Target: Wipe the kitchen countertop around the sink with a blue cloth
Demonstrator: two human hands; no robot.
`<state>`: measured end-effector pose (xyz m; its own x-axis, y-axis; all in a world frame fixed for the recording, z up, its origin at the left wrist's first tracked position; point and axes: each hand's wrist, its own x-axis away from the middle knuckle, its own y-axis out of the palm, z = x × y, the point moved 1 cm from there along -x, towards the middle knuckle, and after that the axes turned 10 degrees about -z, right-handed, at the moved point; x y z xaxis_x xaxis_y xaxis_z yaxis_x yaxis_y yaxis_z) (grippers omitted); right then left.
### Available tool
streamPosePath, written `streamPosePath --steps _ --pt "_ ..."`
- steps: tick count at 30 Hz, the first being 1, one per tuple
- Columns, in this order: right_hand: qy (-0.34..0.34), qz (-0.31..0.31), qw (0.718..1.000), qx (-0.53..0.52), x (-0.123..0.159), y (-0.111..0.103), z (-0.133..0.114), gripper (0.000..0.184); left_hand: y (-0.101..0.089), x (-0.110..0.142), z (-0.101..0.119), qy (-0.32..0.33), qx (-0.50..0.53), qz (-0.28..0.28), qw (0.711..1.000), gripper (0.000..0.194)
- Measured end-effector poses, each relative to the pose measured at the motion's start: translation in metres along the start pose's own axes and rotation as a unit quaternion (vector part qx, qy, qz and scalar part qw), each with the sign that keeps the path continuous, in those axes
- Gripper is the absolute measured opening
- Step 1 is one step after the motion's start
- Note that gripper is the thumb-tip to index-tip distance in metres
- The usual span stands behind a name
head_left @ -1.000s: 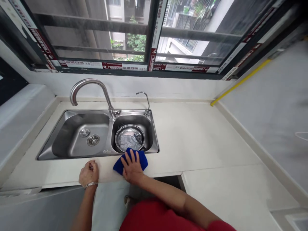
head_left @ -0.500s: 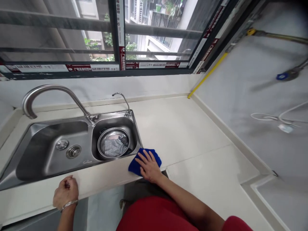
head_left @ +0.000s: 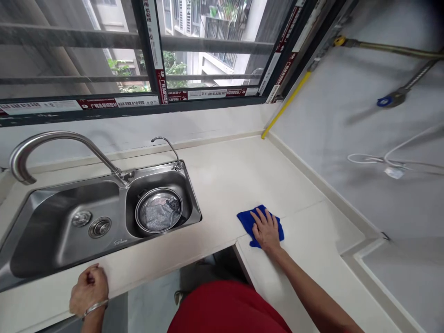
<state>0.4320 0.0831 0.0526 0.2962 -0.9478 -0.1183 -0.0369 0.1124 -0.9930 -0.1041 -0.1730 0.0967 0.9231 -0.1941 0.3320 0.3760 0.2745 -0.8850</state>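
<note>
Slid rightward, away from the sink, under the right hand (head_left: 266, 230): a blue cloth (head_left: 245, 218), soft and light, bunched into a pad across a seam in the pale stone bench (head_left: 222, 185). Long axis roughly side to side; any loose edge looks easy to pinch. Grip open, fingers spread flat on top. Left hand (head_left: 88, 292) curled shut on nothing at the bench's front edge, beside the steel sink (head_left: 191, 189) and its round steel basket (head_left: 137, 213).

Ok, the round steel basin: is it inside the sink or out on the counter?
Inside: the round steel basin sits down in the smaller sink bowl, within its walls.
</note>
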Motion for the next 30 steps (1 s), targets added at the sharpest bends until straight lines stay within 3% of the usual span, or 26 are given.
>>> streamPosePath --steps 4,10,15,26,30 --pt "0.030 0.014 0.999 0.038 0.023 0.005 -0.003 0.054 -0.001 0.003 0.003 -0.008 0.011 -0.007 1.000 0.056" --pt "0.042 0.009 0.999 0.029 0.038 0.004 -0.050 0.056 0.000 0.003 0.001 0.000 0.020 -0.002 1.000 0.055" --pt "0.024 -0.012 0.999 0.017 0.019 0.004 -0.075 0.058 0.001 0.002 0.000 0.000 0.005 0.006 1.000 0.053" --pt "-0.007 -0.020 1.000 0.008 -0.039 0.005 -0.101 0.059 0.006 -0.004 -0.008 0.012 -0.008 0.012 1.000 0.049" --pt "-0.060 -0.015 0.998 -0.008 -0.061 0.007 -0.120 0.059 0.006 -0.005 -0.006 -0.002 -0.008 0.004 1.000 0.049"
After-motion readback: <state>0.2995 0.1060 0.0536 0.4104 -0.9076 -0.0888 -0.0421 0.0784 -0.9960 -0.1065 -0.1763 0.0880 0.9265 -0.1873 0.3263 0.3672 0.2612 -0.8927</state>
